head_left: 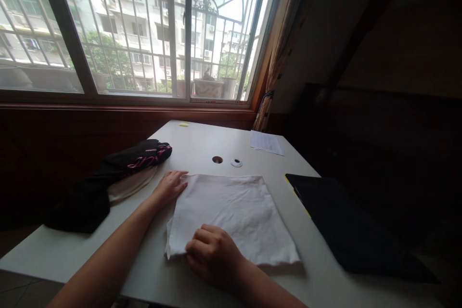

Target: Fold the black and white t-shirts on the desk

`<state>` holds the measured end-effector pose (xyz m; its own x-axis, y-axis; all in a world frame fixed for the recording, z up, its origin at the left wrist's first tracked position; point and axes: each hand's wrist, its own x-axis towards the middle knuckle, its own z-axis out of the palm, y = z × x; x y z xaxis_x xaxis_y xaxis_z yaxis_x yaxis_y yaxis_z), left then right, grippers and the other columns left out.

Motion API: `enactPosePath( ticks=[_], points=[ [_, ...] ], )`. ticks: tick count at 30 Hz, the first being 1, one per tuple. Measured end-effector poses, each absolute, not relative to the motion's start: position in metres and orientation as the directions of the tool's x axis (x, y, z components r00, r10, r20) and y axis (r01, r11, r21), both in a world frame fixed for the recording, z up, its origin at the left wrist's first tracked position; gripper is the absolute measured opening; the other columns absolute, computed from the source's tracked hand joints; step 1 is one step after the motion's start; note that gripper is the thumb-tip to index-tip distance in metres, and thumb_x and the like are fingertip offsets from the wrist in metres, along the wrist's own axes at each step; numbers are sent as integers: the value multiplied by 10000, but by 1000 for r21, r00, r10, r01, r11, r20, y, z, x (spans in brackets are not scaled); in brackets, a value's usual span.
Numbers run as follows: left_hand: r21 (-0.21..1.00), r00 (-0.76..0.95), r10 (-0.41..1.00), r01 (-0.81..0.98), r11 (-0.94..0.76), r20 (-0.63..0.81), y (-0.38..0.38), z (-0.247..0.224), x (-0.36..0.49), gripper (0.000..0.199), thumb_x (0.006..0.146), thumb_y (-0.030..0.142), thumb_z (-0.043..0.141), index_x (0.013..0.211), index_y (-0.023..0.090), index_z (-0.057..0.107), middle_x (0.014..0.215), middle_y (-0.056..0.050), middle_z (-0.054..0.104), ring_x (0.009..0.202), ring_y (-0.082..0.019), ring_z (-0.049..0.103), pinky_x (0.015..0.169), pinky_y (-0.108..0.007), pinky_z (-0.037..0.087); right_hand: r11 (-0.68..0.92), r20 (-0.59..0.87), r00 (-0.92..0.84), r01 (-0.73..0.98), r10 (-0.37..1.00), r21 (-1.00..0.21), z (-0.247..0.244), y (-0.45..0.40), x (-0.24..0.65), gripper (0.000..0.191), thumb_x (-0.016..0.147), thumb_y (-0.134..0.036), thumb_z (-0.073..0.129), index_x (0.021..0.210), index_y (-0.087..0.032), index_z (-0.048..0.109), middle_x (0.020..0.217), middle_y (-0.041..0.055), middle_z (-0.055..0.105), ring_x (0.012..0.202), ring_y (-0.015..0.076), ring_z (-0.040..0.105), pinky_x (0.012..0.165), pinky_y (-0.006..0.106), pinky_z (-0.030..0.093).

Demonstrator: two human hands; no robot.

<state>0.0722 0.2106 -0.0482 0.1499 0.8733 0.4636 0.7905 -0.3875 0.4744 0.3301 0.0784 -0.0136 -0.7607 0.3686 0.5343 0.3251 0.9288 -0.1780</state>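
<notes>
A white cloth (231,216) lies folded into a rough rectangle on the white table (195,147), with light creases and uneven layers at its left edge. My left hand (170,186) rests at the cloth's far left corner, its fingers spread and lying over the edge. At the near edge, left of the middle, my right hand (214,255) has its fingers curled together against the cloth; whether it pinches the fabric is hidden beneath them.
Dark clothing (97,178) with pink lettering lies on the left over a beige piece (132,184). On the right is a black flat item (353,226) with a yellow edge. Papers (267,143), yellow notes (184,124), a table hole (217,159) and a round cover (236,163) sit farther back.
</notes>
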Motion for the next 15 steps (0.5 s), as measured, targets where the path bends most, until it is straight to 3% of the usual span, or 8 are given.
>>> enactPosePath(
  ticks=[3,6,15],
  points=[
    [549,99,889,754,-360,446,217,-46,75,363,844,384,632,1172,244,699,984,-70,699,919,-262,576,933,-406,430,872,591,-643,319,487,-371,-13,78,333,72,829,-149,627,844,-213,600,767,-4,590,692,138,552,647,254,438],
    [610,27,909,733,-301,416,224,-47,75,350,839,385,613,1140,228,698,902,-58,690,840,-242,591,854,-385,456,848,618,-586,290,524,-444,-8,76,334,90,835,-129,618,856,-215,602,772,-5,584,693,131,555,650,248,442],
    [720,-84,949,672,-171,304,223,-39,81,354,791,487,657,995,203,710,705,-9,637,665,-200,594,633,-298,428,896,709,-555,343,435,-281,5,66,334,94,867,-144,583,918,-223,593,771,13,597,709,163,549,678,295,436]
  ],
)
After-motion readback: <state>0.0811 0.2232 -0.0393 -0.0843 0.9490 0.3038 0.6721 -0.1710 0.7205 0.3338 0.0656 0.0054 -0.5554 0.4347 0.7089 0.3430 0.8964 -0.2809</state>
